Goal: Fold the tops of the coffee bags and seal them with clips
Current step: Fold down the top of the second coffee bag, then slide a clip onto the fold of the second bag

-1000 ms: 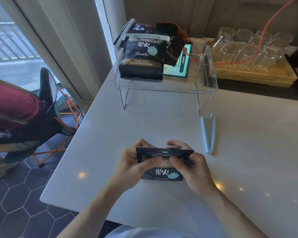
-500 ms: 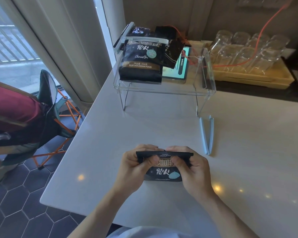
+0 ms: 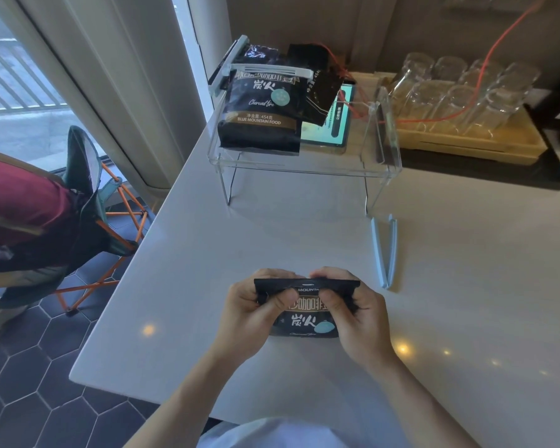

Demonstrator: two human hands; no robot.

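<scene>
A black coffee bag [image 3: 307, 320] stands on the white table near me, its top strip folded over toward me. My left hand [image 3: 249, 315] pinches the fold's left end and my right hand [image 3: 358, 318] pinches its right end, thumbs pressing on the front. A pale blue clip [image 3: 383, 250] lies open on the table to the right of my hands. On the clear acrylic shelf [image 3: 382, 163] farther back lies another coffee bag [image 3: 261, 114] with a white clip [image 3: 272, 68] across its top, and more dark bags behind it.
A tablet [image 3: 332, 122] with a lit screen lies on the shelf under a dark bag. A wooden tray [image 3: 466, 140] of upturned glasses stands at the back right, with an orange cable over it. A folding chair [image 3: 88, 202] stands off the table's left edge.
Both hands have rolled the bag's top strip further down toward me, so the fold sits lower over the front print. The blue clip has not moved.
</scene>
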